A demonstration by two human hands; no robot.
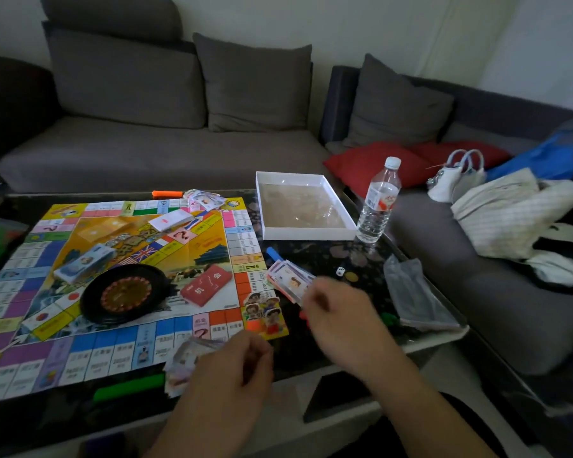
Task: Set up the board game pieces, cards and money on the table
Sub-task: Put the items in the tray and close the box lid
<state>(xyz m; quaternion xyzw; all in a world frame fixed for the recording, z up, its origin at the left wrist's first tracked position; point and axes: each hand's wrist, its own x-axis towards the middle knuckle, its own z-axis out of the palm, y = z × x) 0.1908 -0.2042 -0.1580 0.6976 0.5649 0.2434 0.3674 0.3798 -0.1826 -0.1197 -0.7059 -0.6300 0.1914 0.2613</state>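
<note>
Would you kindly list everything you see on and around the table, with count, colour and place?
game board: one, multicoloured, left of table
roulette wheel: one, black, on board
red card deck: one, board centre
white card deck: one, far part of board
blue card deck: one, left of wheel
character pawns: several, board's near right corner
play money: pile right of board, another at the far edge, more under left hand
box tray: one, white, far right
water bottle: one, clear, beside tray
die: one, white, right of money
plastic bag: one, grey, table's right
sofa: grey, behind
left hand: on money, near edge
right hand: at right money pile
</note>
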